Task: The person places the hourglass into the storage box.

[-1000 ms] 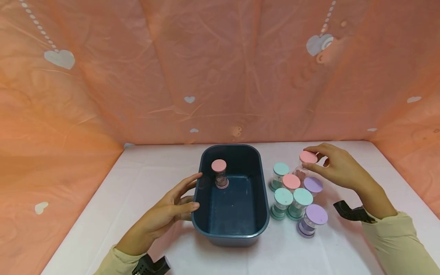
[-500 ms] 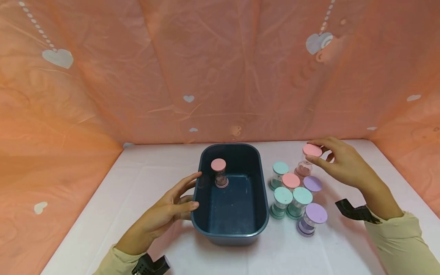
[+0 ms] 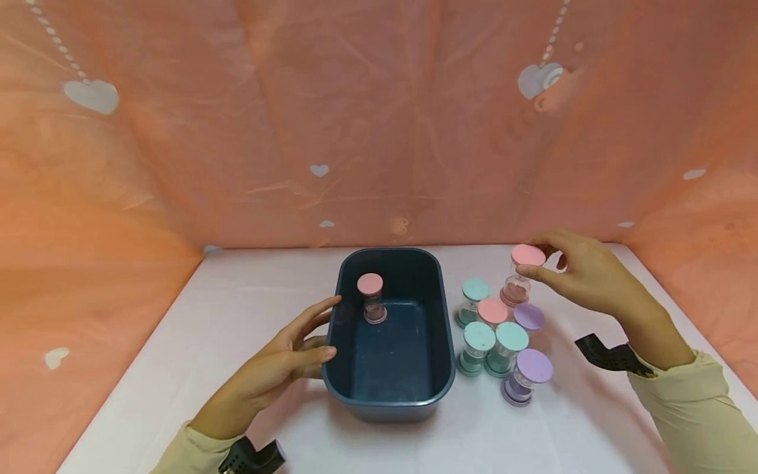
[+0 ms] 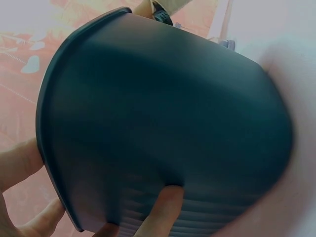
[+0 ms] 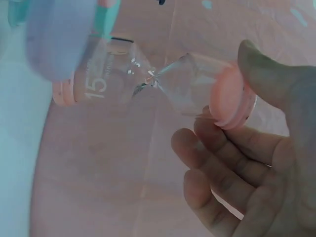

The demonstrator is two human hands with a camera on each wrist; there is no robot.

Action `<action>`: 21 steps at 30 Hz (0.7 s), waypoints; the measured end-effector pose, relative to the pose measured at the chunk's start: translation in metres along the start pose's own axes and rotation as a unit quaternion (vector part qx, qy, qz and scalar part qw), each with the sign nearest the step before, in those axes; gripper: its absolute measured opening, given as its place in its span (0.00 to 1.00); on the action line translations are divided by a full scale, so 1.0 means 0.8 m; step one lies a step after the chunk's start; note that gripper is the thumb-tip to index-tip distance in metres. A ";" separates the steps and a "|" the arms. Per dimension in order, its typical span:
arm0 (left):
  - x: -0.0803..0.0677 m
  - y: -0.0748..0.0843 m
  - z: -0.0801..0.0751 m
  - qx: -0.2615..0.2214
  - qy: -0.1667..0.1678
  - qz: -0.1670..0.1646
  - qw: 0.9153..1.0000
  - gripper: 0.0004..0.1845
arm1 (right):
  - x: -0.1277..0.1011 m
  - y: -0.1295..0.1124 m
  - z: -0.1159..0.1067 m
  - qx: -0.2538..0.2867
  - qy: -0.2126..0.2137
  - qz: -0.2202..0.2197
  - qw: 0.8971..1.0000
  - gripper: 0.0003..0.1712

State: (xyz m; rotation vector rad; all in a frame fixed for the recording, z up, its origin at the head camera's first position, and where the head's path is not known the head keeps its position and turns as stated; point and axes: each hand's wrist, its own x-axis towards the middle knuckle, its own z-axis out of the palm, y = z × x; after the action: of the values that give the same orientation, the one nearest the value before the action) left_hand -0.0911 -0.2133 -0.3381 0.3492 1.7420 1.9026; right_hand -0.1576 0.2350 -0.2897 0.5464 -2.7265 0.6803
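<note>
Raised since before, right hand [image 3: 583,273] pinches pink hourglass [image 3: 518,276].

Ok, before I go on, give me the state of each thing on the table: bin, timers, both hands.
Blue bin: upright on the table, one timer inside.
Pink timer in the bin: upright, near the far left corner.
Lifted pink timer: pinched at its top cap, slightly tilted.
Right hand: pinches that cap.
Left hand: fingers straight, resting on the bin's outer wall.
Six timers beside the bin: upright, clustered, untouched.
</note>
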 end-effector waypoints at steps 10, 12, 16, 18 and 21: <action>0.000 -0.003 0.005 -0.009 -0.005 0.013 1.000 0.41 | 0.016 -0.018 -0.035 -0.050 -0.005 -0.029 0.998 0.23; -0.001 -0.002 0.004 -0.008 -0.004 0.016 1.000 0.41 | 0.019 -0.020 -0.038 -0.049 -0.006 -0.032 0.998 0.23; -0.003 -0.001 0.004 -0.003 0.002 0.006 1.000 0.42 | 0.026 -0.027 -0.044 -0.048 -0.010 -0.033 0.998 0.24; -0.002 0.000 0.004 0.000 0.005 0.000 1.000 0.42 | 0.030 -0.032 -0.046 -0.047 -0.006 -0.040 0.998 0.24; -0.001 0.001 0.003 0.005 0.010 -0.004 1.000 0.43 | 0.037 -0.042 -0.049 -0.046 0.008 -0.061 0.997 0.23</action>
State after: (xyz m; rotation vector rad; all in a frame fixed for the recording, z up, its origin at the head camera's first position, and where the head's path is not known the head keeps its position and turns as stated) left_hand -0.0896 -0.2118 -0.3370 0.3286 1.7628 1.8992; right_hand -0.1627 0.2187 -0.2327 0.6764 -2.6668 0.5234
